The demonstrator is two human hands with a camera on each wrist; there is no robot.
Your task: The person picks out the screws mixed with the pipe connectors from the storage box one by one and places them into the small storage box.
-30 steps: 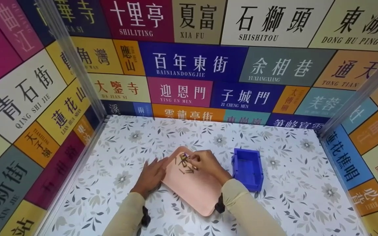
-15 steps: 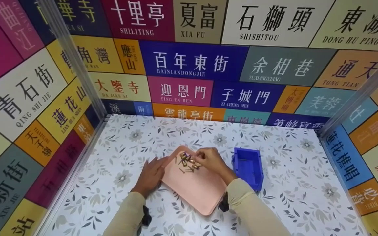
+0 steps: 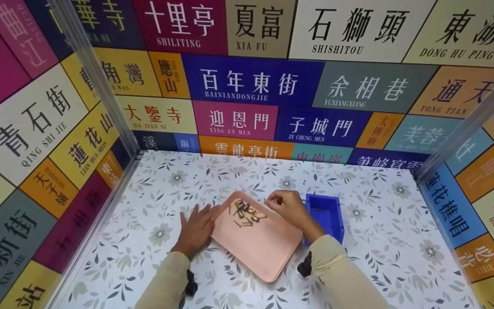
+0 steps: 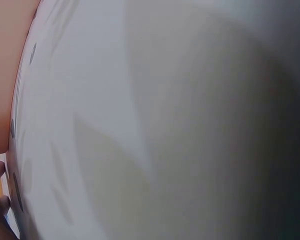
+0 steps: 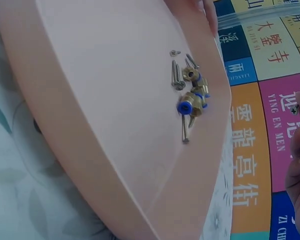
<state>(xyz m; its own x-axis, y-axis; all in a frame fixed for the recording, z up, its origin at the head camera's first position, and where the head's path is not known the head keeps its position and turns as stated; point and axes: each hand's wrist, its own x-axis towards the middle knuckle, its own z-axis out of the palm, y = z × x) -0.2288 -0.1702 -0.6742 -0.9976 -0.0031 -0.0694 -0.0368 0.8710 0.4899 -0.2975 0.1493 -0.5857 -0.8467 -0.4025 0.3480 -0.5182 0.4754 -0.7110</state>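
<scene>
My left hand (image 3: 195,229) lies against the left edge of a pink tray (image 3: 260,251), its fingers straight and spread. Over the tray's right edge, my right hand (image 3: 292,210) pinches a small screw (image 5: 294,110) between thumb and fingertips; its cross-slotted head shows in the right wrist view. Several loose screws (image 5: 185,130) and brass fittings (image 5: 196,106) with blue collars lie in a cluster at the tray's far end. A blue plastic bin (image 3: 338,219) stands right of the tray, partly hidden behind my right hand and forearm.
A white tabletop (image 3: 161,266) with a grey leaf and flower print lies under everything. Walls with coloured name panels (image 3: 251,81) close off the back and both sides. The left wrist view is mostly tabletop, very near and blurred.
My right hand has lifted away from the cluster and moved right, toward the blue bin, with a screw between its fingertips. The left hand and the tray have stayed in place.
</scene>
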